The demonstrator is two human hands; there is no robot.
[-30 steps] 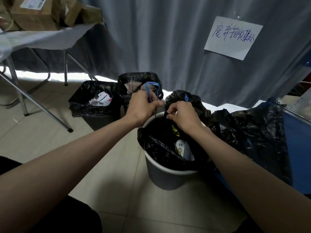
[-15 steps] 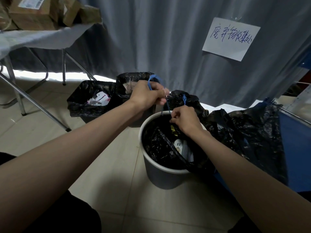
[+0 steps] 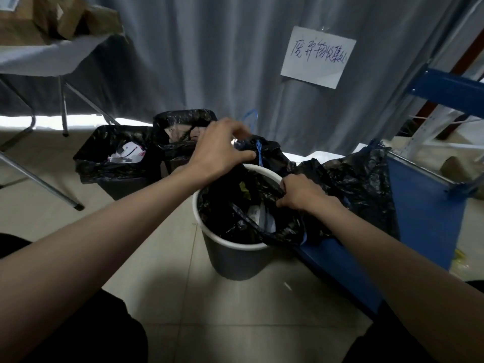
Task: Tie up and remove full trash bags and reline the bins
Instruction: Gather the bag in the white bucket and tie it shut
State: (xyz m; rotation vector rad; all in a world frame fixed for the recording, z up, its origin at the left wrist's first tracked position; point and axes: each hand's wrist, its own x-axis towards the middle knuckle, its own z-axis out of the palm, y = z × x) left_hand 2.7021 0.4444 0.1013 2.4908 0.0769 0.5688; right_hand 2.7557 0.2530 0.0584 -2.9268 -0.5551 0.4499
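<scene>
While both forearms are reaching forward over the tiled floor [image 3: 146,260], a grey curtain [image 3: 199,61] is hanging across the back, with a white handwritten sign [image 3: 318,56] fixed to it. A blue shelving frame [image 3: 424,221] is running along the right edge of the floor, and a crumpled black trash bag [image 3: 358,184] is lying draped over its near rail. A folding table [image 3: 49,58] is standing at the far left corner of the floor, carrying brown cardboard boxes [image 3: 23,19].

Two black-lined bins are sitting against the curtain: a left bin [image 3: 117,163] showing white litter inside, and a taller back bin [image 3: 180,137] touching it on the right. Just in front of them, near the middle of the floor, a round grey bin [image 3: 235,255] with a white rim is standing upright. Its black liner bag [image 3: 235,213], pulled partly off the rim, is sagging inside and holding paper scraps and a green leaf.

The left hand [image 3: 220,150] is hovering over the far rim of the round bin, fingers curled and pinching the gathered far edge of the liner bag. A blue drawstring [image 3: 258,153] is hanging beside its fingertips, and a blurred blue loop is showing just above them. The right hand [image 3: 301,192] is lying at the right side of the rim, fingers curled tightly into a fold of the same liner bag, clamped on the plastic.
</scene>
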